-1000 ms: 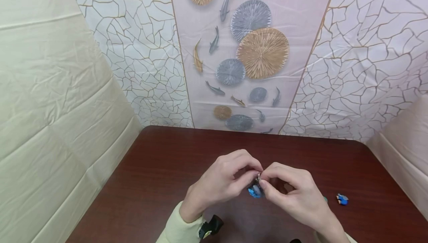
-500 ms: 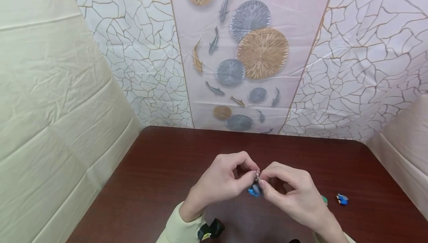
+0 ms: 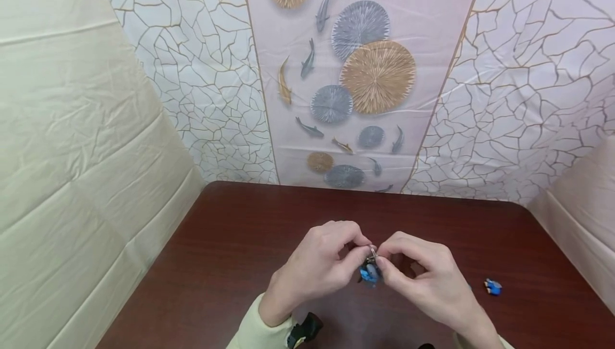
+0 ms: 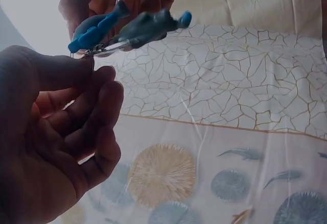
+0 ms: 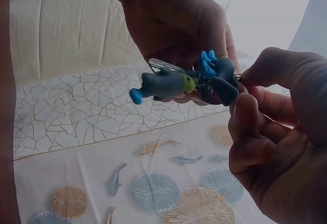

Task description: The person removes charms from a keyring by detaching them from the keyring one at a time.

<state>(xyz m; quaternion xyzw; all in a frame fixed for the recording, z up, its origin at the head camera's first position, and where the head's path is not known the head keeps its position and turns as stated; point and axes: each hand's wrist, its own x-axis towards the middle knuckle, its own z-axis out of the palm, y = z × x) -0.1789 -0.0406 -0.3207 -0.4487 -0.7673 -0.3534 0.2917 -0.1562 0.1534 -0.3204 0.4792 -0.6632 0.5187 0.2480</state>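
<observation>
While two hands pinch two figurines' metal hardware in their fingers, one blue figurine lies apart.

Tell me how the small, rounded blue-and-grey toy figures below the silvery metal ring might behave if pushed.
Likely stiff: the toy figures show thick, solid-looking bodies. They may swing, since they hang below the metal ring. Their small size suggests they're light.

A dark red-brown table with rounded far corners stands before a white backdrop veined in gold, its pinkish middle panel printed with fish and discs. Creased cream cloth hangs at left, a plain pale sheet at right. Bright light whitens the left wrist view's upper left corner.
</observation>
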